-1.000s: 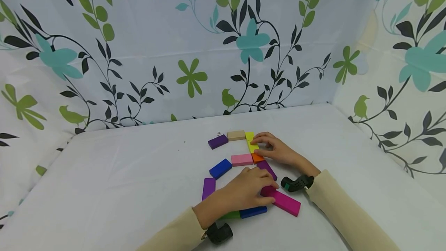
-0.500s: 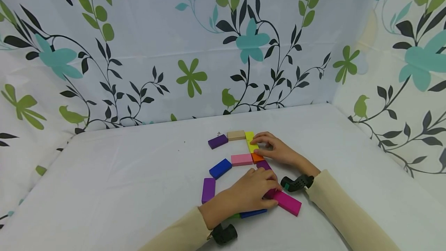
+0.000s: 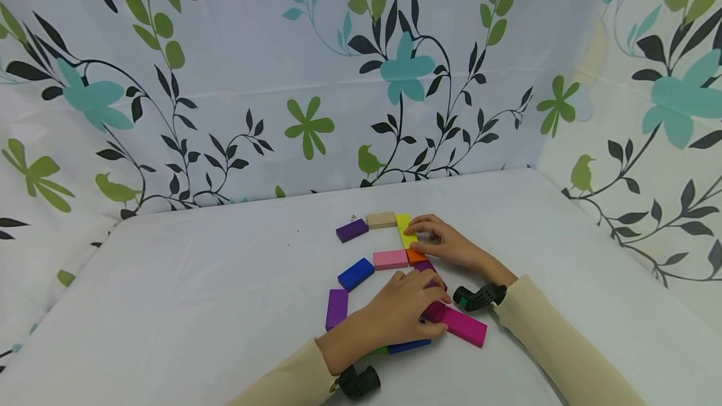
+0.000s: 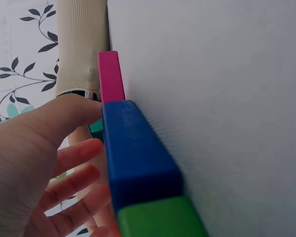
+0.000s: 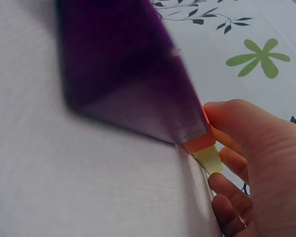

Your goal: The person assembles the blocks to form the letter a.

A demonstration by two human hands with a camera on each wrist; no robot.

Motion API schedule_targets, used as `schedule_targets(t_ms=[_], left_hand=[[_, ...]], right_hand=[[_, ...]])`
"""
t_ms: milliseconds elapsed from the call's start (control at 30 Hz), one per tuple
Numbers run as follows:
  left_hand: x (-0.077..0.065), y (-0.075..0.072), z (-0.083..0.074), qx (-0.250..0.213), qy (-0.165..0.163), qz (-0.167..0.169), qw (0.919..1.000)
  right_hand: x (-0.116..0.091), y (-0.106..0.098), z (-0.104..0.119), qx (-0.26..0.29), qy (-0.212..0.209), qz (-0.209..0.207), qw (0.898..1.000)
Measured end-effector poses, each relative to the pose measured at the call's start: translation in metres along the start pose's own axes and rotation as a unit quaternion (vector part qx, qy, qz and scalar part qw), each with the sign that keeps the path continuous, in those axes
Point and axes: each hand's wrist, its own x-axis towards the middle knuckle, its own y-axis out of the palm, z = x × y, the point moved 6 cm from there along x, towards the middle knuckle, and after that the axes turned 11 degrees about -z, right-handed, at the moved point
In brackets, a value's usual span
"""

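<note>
Coloured wooden blocks lie end to end in a curving line on the white cloth. My left hand (image 3: 397, 309) pinches the near-left end of a magenta block (image 3: 465, 327) between thumb and fingers; that end is partly hidden. In the left wrist view the thumb (image 4: 89, 109) is close to where the magenta block meets a blue block (image 4: 138, 148). My right hand (image 3: 451, 245) rests with relaxed fingers against the right side of a yellow block (image 3: 403, 225). The thumb (image 5: 232, 116) lies by an orange block (image 5: 200, 142), beside a purple block (image 5: 133, 89).
Other blocks in the line are tan (image 3: 381, 220), dark purple (image 3: 352, 230), pink (image 3: 390, 260), blue (image 3: 356, 275) and violet (image 3: 336, 309). A green block (image 4: 163, 217) adjoins the near blue one. A leaf-patterned curtain (image 3: 237, 80) stands behind the cloth-covered table (image 3: 197, 287).
My left hand shifts slightly right along the magenta block, then a little back left. The right hand stays in place. The whole head view drifts by a few pixels.
</note>
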Motion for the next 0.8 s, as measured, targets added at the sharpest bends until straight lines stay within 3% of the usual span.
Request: schedule_targets(t_ms=[200,367,600,800], left_hand=[[-0.004,-0.001,0.007,-0.055,-0.053,0.021,0.9969],[-0.004,-0.001,0.007,-0.090,-0.065,0.041,0.9930],[-0.006,-0.001,0.006,-0.100,-0.070,0.043,0.9916],[-0.017,-0.006,0.012,-0.078,-0.094,0.031,0.9920]], right_hand=[[0.000,0.000,0.001,0.001,0.000,0.001,1.000],[-0.001,0.001,0.002,0.002,-0.001,0.001,1.000],[-0.001,0.000,0.000,0.000,0.004,-0.003,1.000],[-0.001,0.000,0.002,-0.002,-0.004,-0.001,1.000]])
